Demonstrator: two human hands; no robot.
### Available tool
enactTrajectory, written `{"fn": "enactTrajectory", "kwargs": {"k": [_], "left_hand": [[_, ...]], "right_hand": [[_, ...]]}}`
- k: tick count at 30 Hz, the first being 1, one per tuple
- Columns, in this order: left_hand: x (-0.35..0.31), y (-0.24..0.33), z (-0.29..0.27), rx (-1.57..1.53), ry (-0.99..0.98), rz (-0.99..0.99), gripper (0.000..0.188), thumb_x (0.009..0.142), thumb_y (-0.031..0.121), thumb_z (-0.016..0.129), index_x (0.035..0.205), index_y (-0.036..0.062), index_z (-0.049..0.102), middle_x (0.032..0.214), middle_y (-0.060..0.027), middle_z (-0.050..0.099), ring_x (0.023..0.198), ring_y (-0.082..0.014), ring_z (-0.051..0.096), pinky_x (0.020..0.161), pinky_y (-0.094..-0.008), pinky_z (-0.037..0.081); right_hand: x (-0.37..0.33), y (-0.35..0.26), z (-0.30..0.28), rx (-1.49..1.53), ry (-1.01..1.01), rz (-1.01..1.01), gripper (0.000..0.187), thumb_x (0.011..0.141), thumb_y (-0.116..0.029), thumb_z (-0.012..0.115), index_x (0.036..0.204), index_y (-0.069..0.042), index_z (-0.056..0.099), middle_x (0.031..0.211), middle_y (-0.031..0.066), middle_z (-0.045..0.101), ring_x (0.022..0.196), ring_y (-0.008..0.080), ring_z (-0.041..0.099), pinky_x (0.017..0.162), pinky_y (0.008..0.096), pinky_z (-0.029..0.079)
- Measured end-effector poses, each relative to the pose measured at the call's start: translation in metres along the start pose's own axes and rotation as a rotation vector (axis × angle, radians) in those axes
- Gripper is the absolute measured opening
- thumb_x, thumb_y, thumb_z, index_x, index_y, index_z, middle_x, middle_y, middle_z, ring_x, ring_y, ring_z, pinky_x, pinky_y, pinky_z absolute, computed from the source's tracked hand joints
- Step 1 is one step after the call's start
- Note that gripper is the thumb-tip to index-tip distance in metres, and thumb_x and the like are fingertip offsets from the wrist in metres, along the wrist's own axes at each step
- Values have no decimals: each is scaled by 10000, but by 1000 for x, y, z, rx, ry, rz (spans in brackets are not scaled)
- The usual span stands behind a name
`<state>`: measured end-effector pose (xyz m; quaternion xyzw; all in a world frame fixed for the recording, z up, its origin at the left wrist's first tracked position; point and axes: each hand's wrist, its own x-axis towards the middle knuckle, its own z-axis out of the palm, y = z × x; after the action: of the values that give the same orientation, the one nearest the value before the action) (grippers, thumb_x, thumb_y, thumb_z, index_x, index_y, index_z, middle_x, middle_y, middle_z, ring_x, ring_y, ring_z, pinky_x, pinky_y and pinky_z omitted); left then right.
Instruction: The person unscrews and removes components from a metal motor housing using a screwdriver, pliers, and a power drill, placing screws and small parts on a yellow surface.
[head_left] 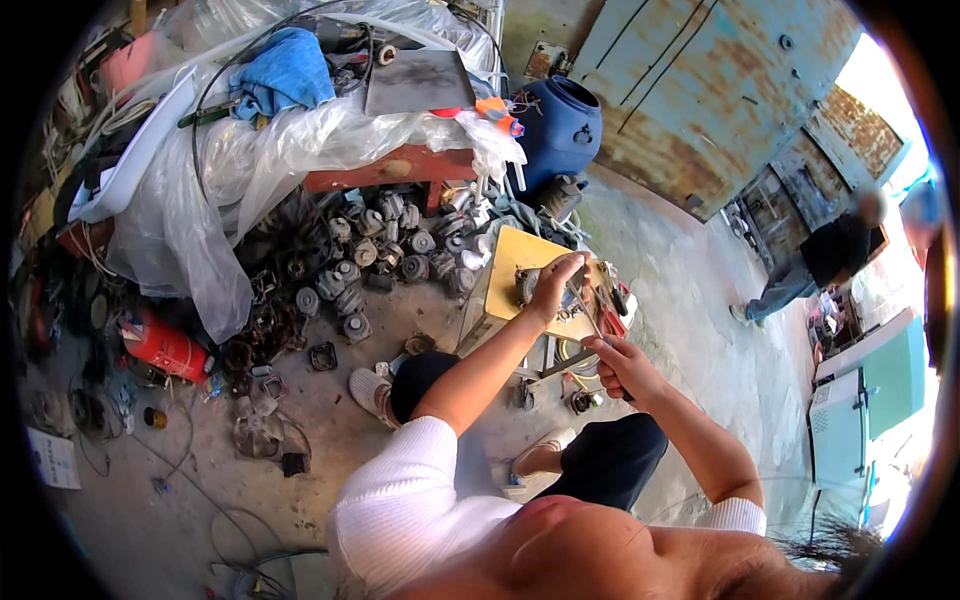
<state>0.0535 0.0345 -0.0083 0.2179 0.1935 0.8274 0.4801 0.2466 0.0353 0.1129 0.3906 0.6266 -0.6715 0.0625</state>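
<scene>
Fingers of the left hand [553, 285] curl over a small dark metal motor part [527, 285] on a pale yellow wooden stool [505, 262]. The right hand [620, 365] is closed around a thin metal rod-like tool [585, 312] angled toward that part; its tip is hard to make out. Dusty grey motor housings [365, 262] crowd the concrete floor beneath crumpled clear plastic sheeting [210, 170]. A blue plastic barrel [560, 125] stands open-mouthed, its contents hidden.

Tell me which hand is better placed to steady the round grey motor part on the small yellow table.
Left. The left hand already rests on the round grey motor part; the right hand sits nearer the body, gripping a thin metal tool.
</scene>
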Motion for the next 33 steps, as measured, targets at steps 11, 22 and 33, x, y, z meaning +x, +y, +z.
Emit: {"fn": "enactTrajectory", "kwargs": {"k": [11, 22, 33], "left_hand": [[13, -7, -11, 101, 183, 88, 323, 947, 267, 565, 1189, 54, 592, 938, -33, 607, 806, -136, 600, 614, -328, 537], [25, 0, -25, 138, 217, 182, 340, 951, 279, 503, 1222, 93, 588, 1019, -52, 632, 868, -179, 610, 686, -389, 534], [29, 17, -26, 147, 207, 256, 387, 922, 243, 484, 1242, 39, 559, 1042, -62, 615, 866, -168, 606, 661, -372, 518]], "right_hand": [[28, -5, -2, -545, 210, -135, 313, 996, -326, 525, 1178, -75, 574, 737, 35, 553, 588, 120, 549, 490, 293, 438], [65, 13, -14, -909, 343, -387, 330, 962, -334, 523, 1171, -84, 570, 828, 172, 673, 689, 314, 666, 607, 429, 532], [61, -1, 1, -987, 416, -374, 354, 959, -369, 519, 1232, -145, 547, 951, 187, 688, 862, 384, 668, 759, 487, 517]]}}
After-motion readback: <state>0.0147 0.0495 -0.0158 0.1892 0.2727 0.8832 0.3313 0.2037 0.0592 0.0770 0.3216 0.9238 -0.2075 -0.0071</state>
